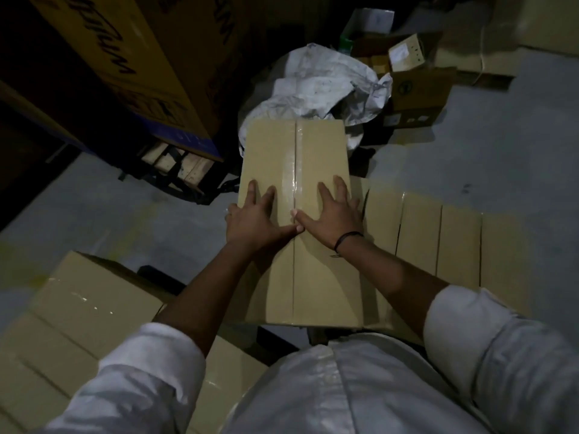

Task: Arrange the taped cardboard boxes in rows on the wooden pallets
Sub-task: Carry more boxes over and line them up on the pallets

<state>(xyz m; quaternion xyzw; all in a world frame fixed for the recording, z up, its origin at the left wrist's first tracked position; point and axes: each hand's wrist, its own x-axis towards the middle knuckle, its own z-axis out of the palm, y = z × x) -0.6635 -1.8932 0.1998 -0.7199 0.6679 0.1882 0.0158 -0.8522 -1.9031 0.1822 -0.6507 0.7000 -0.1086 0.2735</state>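
Note:
A long taped cardboard box [316, 151] lies lengthwise in front of me, clear tape running down its middle seam. My left hand [255, 219] lies flat on its top left of the seam, fingers straight. My right hand [335, 211] presses flat on the top right of the seam, a dark band on its wrist. The two thumbs meet at the seam. A row of similar boxes [438, 239] stands side by side to the right, touching the long box. More taped boxes [78, 302] sit at the lower left. No pallet under these boxes is visible.
A crumpled white sack [329, 83] lies just beyond the box's far end. Large printed cartons [131, 57] rest on a wooden pallet [181, 166] at the upper left. Loose small cartons [416, 86] clutter the upper right. Grey concrete floor [501, 145] surrounds everything.

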